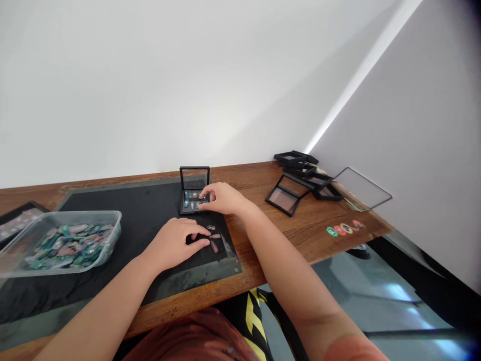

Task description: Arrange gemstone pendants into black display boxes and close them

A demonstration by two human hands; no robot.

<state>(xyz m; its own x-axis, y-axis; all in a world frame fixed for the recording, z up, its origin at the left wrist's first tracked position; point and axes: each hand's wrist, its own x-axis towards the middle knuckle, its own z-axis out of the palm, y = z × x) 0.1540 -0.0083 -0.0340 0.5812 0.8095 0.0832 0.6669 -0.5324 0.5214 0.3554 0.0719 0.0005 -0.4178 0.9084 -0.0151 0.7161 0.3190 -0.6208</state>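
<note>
On the bench's [252, 253] black mat [150, 200], the left hand [173, 244], thumb and forefinger slightly parted, rests just beside three loose nails [215, 236]. A clear tub [116, 238] of nails stands to its left. Beyond, the right hand [225, 197] curls over an open case [194, 179] of nails; whether it pinches one, I cannot tell. Black cases [292, 158] lie piled farther right.

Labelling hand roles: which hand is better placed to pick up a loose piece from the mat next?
Probably the left hand: it sits right beside the loose pieces on the mat, while the right hand is farther off, at the open case.
</note>
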